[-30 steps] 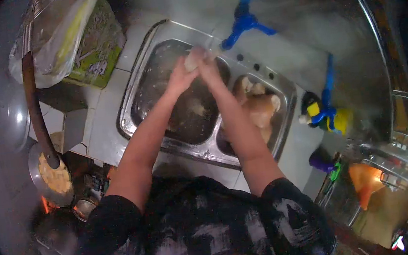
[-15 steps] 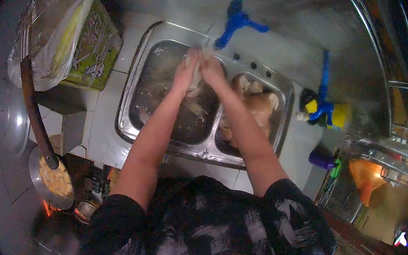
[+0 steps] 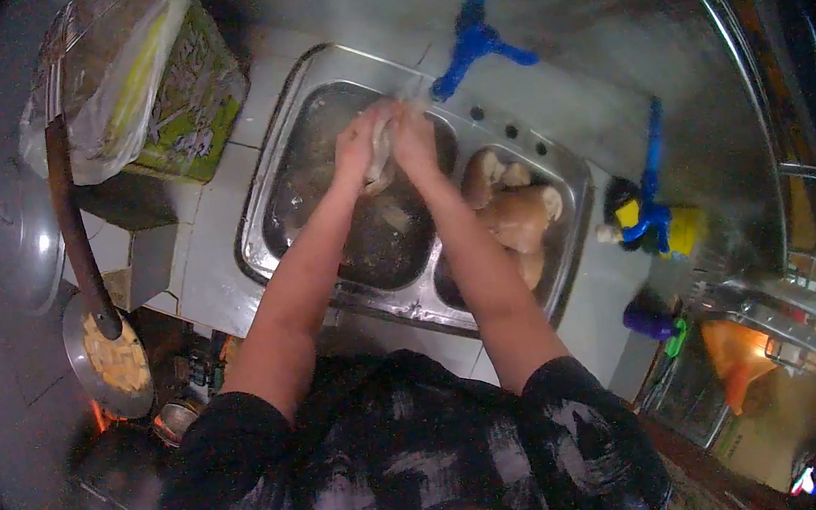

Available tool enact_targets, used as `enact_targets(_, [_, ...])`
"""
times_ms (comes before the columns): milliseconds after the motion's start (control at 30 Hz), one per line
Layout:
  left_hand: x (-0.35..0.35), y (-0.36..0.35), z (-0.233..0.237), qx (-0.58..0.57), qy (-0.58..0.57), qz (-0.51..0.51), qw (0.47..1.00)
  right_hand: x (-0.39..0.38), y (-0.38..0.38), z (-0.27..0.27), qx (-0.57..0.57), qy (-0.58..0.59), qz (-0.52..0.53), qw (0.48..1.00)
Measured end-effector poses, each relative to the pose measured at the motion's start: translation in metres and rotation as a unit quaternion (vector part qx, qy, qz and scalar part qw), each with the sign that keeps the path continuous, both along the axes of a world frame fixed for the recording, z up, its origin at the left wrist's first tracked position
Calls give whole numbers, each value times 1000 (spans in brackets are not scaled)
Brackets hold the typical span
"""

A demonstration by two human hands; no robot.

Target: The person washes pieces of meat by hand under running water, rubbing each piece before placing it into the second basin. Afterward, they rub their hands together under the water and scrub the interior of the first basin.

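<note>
Over the left basin (image 3: 272,195) of a steel double sink, my left hand (image 3: 357,147) and my right hand (image 3: 414,136) are closed around a pale piece of chicken (image 3: 380,153). Its whitish surface shows between the two hands, while my fingertips are partly hidden and blurred. Water seems to run down onto them from the blue faucet (image 3: 476,42). Cloudy water with pale scraps lies in the left basin below. Several raw chicken pieces (image 3: 522,219) rest in the right basin, partly behind my right forearm.
At left, a frying pan (image 3: 118,364) with sliced food sits over a flame (image 3: 98,415), its long handle (image 3: 72,223) pointing away from me. A green container (image 3: 194,103) lined with a plastic bag stands behind. Yellow and blue bottles (image 3: 661,224) stand right of the sink.
My hands have shifted slightly around the chicken piece, and my right hand has moved a little left and lower. My forearm now covers less of the right basin's chicken.
</note>
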State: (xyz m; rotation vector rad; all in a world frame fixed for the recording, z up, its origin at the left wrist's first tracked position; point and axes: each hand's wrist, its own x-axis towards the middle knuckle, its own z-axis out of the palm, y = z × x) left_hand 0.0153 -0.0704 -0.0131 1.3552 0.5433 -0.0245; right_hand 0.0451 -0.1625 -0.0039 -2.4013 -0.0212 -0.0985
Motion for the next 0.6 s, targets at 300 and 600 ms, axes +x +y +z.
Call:
enact_targets(300, [-7,20,3,-194,50,40,979,-8,-16,-23,-212,90,123,965])
enact_targets(600, [4,-25,36,248,-22,-131,960,-46,-6,13,165,89,-33,982])
